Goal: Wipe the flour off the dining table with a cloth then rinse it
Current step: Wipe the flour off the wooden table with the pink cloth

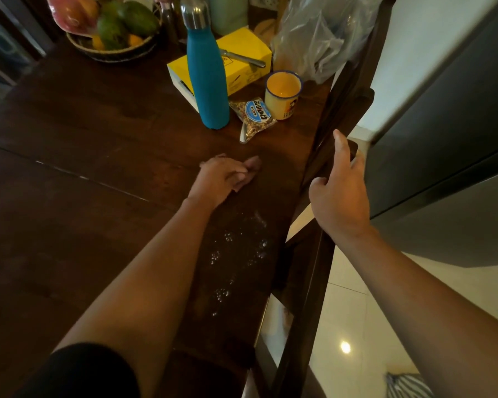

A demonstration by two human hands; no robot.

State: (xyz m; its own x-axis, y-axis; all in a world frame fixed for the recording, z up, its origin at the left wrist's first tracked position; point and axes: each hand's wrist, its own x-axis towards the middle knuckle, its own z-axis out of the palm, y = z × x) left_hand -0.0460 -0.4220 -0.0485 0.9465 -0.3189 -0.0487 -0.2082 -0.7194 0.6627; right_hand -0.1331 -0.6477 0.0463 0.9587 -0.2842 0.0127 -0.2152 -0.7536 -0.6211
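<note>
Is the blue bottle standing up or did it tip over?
Standing up. The blue bottle is upright on the table, with its silver cap on top.

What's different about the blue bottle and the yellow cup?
The blue bottle is tall and thin; the yellow cup is short and wide. The blue bottle is closed with a silver cap; the yellow cup is open on top, with a blue rim. Both stand upright on the dark table.
</note>
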